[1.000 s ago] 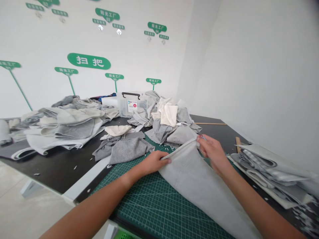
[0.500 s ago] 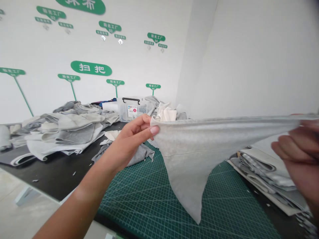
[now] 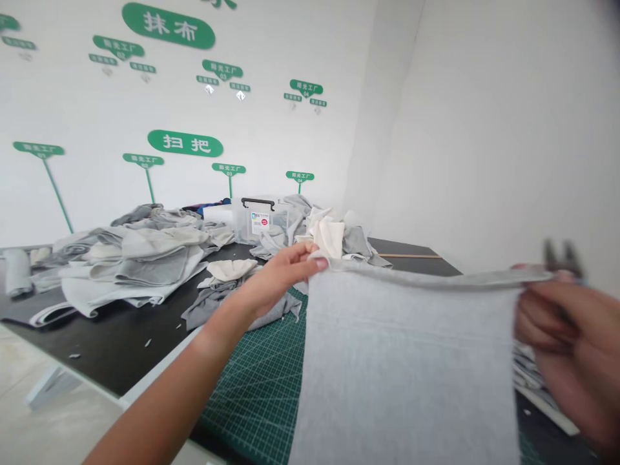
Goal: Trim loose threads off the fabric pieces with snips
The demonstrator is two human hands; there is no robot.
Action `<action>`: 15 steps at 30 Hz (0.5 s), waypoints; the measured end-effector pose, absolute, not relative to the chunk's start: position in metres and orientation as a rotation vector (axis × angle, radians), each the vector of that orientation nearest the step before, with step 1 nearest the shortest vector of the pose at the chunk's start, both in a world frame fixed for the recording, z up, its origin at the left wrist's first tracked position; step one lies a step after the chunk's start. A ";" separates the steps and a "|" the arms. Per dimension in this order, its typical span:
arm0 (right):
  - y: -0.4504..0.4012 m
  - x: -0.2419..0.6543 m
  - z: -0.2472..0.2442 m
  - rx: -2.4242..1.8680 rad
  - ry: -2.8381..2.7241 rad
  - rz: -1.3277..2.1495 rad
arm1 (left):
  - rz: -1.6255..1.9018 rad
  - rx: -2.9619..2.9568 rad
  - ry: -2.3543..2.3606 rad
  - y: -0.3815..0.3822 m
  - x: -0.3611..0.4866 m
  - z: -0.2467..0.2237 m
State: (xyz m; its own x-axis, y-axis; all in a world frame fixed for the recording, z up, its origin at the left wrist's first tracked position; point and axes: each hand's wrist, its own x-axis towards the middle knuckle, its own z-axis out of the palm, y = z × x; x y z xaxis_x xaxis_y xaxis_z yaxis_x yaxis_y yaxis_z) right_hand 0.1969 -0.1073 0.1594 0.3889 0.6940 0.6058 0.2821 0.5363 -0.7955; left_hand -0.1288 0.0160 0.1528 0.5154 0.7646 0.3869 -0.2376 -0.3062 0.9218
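A light grey piece of cloth [image 3: 411, 368] hangs spread out between my two hands, its top edge folded over. My left hand [image 3: 295, 261] pinches the upper left corner between thumb and fingers. At the upper right corner my right hand [image 3: 562, 329] is closed on the cloth, somewhat blurred. A dark two-pronged thing [image 3: 562, 258] sticks up above my right hand; blur hides what kind it is. Below the cloth lies a green cutting mat [image 3: 256, 387] with a grid, partly covered by it.
Heaped grey and white cloth [image 3: 135, 258] lies left on the black table [image 3: 111, 342]. Behind the mat are a crumpled dark grey cloth [image 3: 208, 307], a clear plastic box [image 3: 245, 226] and cream cloth [image 3: 327, 236]. A cloth stack [image 3: 542, 400] sits at right, mostly hidden.
The cloth went from stretched taut with one drooping point to hanging as a broad panel. My right hand moved left and down, and the dark pronged thing came into sight.
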 end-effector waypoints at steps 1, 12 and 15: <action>-0.097 0.194 0.151 -1.107 -1.153 0.433 | 1.045 1.610 0.529 0.030 -0.124 0.136; -0.027 0.227 0.005 -1.821 -1.201 0.708 | 0.891 1.558 0.841 0.093 -0.099 0.005; -0.025 0.230 0.004 -1.905 -1.271 0.678 | 0.975 1.566 0.814 0.095 -0.098 0.002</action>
State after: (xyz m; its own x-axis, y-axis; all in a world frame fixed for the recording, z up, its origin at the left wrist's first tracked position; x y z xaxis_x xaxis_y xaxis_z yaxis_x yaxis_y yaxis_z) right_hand 0.2302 -0.0254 0.0041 0.3706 0.9284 -0.0277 0.5401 -0.2397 -0.8067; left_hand -0.0982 0.0949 0.0016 0.4326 0.8848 0.1730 0.0122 -0.1976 0.9802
